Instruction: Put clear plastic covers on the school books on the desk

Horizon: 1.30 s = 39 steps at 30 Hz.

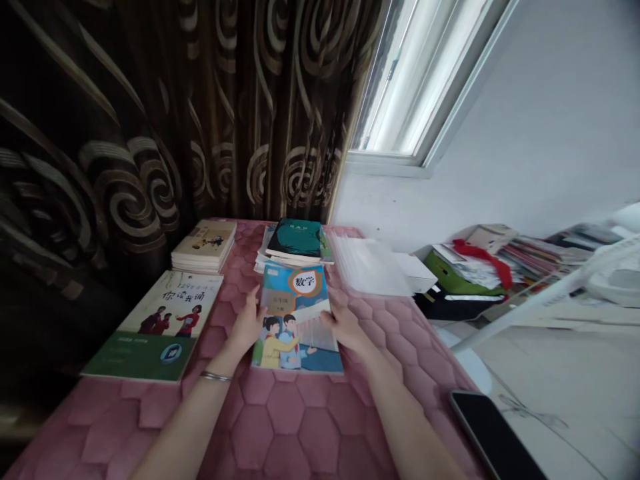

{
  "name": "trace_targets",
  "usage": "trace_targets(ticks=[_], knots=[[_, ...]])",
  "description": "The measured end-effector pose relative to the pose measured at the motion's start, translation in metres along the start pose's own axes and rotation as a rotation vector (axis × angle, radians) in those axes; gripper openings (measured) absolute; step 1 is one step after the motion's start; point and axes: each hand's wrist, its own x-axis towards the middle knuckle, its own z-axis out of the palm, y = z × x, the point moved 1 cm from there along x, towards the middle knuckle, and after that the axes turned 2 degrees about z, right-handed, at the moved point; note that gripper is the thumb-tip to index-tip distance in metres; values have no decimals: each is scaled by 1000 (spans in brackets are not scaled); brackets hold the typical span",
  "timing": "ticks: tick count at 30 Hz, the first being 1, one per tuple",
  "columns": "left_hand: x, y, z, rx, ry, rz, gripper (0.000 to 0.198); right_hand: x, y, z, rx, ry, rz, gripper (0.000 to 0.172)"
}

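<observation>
A blue mathematics textbook (300, 333) with two cartoon children on its cover lies flat on the pink quilted tablecloth (285, 407). My left hand (247, 322) is at the book's left edge, fingers apart, with a bracelet on that wrist. At the opposite edge, my right hand (345, 325) has its fingertips on the cover's right side; its remaining fingers and thumb are partly hidden. Just beyond the textbook sits a teal book (295, 239) on top of a small pile. Left of my left hand is a green and white book (155, 327).
A stack of tan books (205, 245) stands at the back left by the dark curtain (240, 120). Clear plastic sleeves (367, 263) lie at the back right. A phone (495, 433) rests near the right edge. Beyond it are heaped papers in a green holder (453, 273).
</observation>
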Motion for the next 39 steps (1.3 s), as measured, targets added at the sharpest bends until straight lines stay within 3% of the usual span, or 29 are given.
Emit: trace_targets(ticks=[6,12,18,24,28,32,36,39], knots=[[-7,1,12,404,20,131,39,1,6,11,-113,-18,51,43],[-17,0,10,443,-40,155,34,-7,10,14,-123,-71,-1,51],[-17,6,11,570,-29,173,32,-15,-9,15,-249,-29,186,53],[-27,17,6,901,-65,159,40,-20,-26,11,-409,-115,204,53],[-34,18,4,970,-62,383,42,-24,-31,10,-490,-134,160,51],[-42,13,16,859,-287,704,48,-26,-32,10,-542,-155,123,51],[-49,7,22,801,-387,774,47,-37,-33,7,-605,-46,11,46],[-54,3,14,781,-399,817,53,-58,-32,6,-563,13,-216,39]])
